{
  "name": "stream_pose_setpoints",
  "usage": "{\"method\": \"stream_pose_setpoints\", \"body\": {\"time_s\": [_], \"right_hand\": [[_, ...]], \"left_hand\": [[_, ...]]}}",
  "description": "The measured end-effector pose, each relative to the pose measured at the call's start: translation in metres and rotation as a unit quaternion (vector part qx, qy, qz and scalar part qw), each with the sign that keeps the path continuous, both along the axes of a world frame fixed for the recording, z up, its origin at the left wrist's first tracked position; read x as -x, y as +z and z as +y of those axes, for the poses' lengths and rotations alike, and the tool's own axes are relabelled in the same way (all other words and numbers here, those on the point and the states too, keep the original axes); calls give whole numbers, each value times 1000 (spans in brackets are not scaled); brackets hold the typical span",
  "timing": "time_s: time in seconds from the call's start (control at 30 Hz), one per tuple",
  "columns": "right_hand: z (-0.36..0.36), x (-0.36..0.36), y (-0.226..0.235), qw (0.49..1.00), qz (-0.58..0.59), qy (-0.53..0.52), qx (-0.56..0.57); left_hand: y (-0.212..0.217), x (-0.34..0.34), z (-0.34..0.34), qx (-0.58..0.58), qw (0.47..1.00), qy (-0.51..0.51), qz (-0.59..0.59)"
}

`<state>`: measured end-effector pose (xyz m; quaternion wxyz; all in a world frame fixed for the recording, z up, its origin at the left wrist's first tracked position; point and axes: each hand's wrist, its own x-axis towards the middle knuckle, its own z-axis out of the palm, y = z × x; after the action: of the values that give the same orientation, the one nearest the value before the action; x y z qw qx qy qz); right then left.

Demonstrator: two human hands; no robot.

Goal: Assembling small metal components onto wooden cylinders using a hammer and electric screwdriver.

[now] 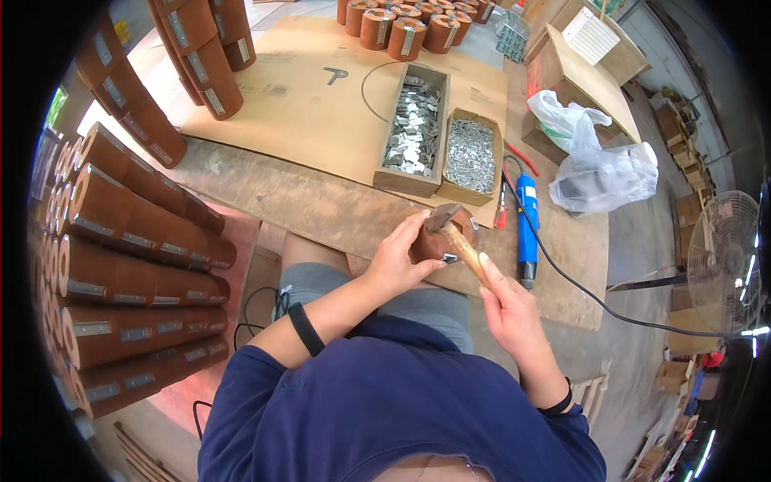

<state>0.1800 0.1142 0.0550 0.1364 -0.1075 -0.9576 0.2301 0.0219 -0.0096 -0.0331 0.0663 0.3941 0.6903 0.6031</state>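
My left hand [395, 259] grips a short brown cylinder [434, 246] at the table's front edge, fingers around its left side. A small metal plate [450, 258] shows on the cylinder's near side. In my right hand [509, 304] is a hammer [466, 249], held by its wooden handle. The hammer's head lies over the top of the cylinder and hides part of it; whether they touch I cannot tell. Beyond stand a wooden box [441, 88] of flat metal pieces and a cardboard box [499, 161] of small metal fasteners.
Right of the boxes lie a blue power screwdriver [527, 229] with a black cord and a red-handled tool [501, 215]. Plastic bags [606, 177] sit farther right. Brown cylinders are stacked at left [144, 249] and grouped at the back [407, 38]. A fan [723, 257] stands at right.
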Motion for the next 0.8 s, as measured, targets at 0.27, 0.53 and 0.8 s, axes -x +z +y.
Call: {"method": "stream_pose_setpoints", "body": {"time_s": [0.27, 0.53, 0.8], "right_hand": [[1, -1, 1, 1000, 0, -10, 18], [6, 1, -1, 999, -32, -14, 20], [52, 3, 36, 936, 67, -213, 272]], "left_hand": [[-4, 0, -1, 13, 1000, -2, 12], [-3, 2, 0, 10, 1000, -17, 5], [20, 10, -5, 76, 981, 13, 180]]}}
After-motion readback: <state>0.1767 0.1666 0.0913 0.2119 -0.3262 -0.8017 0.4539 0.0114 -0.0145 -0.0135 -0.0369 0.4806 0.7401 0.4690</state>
